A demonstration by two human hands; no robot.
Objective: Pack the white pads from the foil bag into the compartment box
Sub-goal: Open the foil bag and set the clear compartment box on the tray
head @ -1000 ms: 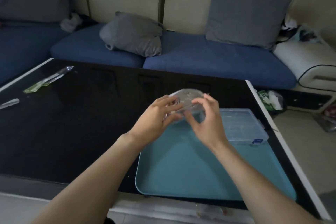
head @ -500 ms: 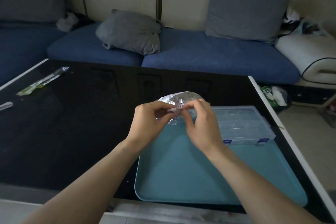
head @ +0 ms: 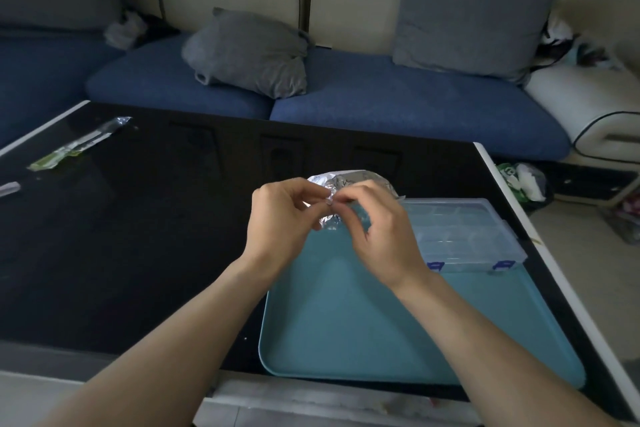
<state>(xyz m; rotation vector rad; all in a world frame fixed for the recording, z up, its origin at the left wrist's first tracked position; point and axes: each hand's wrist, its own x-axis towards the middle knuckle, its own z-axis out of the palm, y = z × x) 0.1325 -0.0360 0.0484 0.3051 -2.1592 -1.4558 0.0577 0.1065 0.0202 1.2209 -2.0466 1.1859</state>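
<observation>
A crinkled silver foil bag [head: 349,180] is held above the far left corner of a teal tray [head: 381,329]. My left hand [head: 280,229] pinches the bag's near edge with thumb and fingertips. My right hand [head: 377,236] pinches the same edge right beside it. A clear plastic compartment box [head: 464,236] with blue latches lies shut at the tray's far right. No white pads are visible; the bag hides its contents.
The tray sits on a glossy black table [head: 138,236] with a white right edge. A strip of foil and green wrapper [head: 79,146] lies at the table's far left. Behind the table is a blue sofa with grey cushions [head: 249,52].
Both hands shifted their hold on the foil bag, and their fingertips now meet at one point on its near edge. The view has tilted slightly, with the box now showing both latches.
</observation>
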